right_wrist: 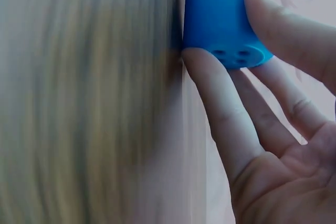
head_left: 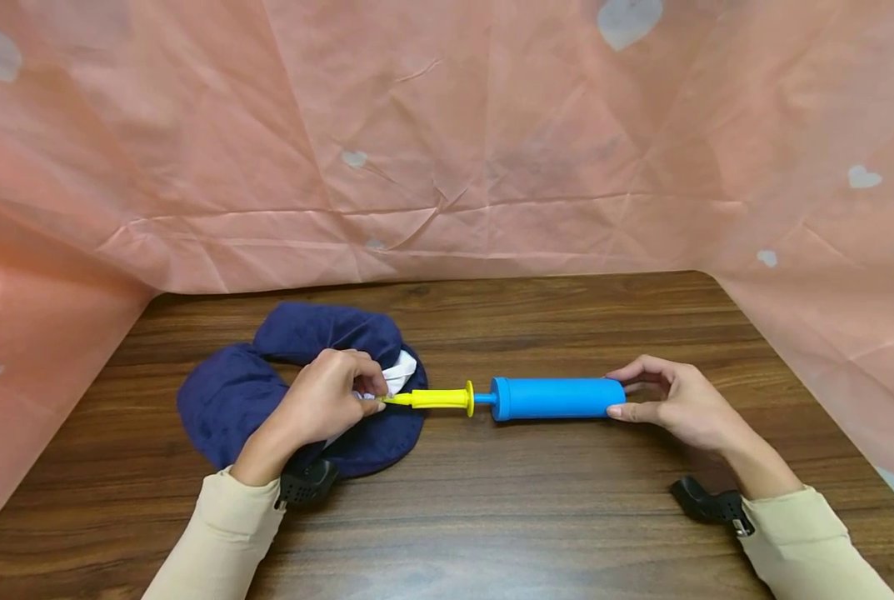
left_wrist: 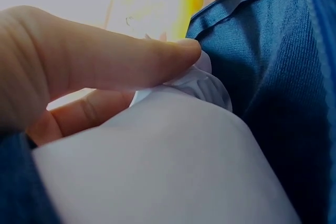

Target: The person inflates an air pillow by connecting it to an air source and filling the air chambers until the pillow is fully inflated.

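Cream sleeves (head_left: 222,533) enter from the near edge, each wrist carrying a black camera mount (head_left: 307,483). Beyond them the wooden worktop (head_left: 491,517) bears everything shown. Left hand (head_left: 319,400): its grip is curled, thumb and fingertips pinching the white valve piece (head_left: 402,371) of a navy-blue inflatable cushion (head_left: 229,400), which lies limp on the worktop at centre-left; the left wrist view shows the thumb (left_wrist: 121,59) pressed onto that white piece (left_wrist: 199,85) against the blue fabric (left_wrist: 273,77). Yellow nozzle (head_left: 435,398) of a hand pump points left, its tip meeting the valve at the left fingertips. Blue pump barrel (head_left: 555,398) lies on its side at mid-worktop, in line with the nozzle. Right hand (head_left: 679,404): its grip holds the barrel's right end between thumb and fingers, loosely bent; the right wrist view shows a fingertip (right_wrist: 199,59) at the rim of the blue end cap (right_wrist: 231,24), which has small holes. Farthest back, a creased pink sheet (head_left: 447,150) with pale heart marks walls the worktop at rear and both sides.
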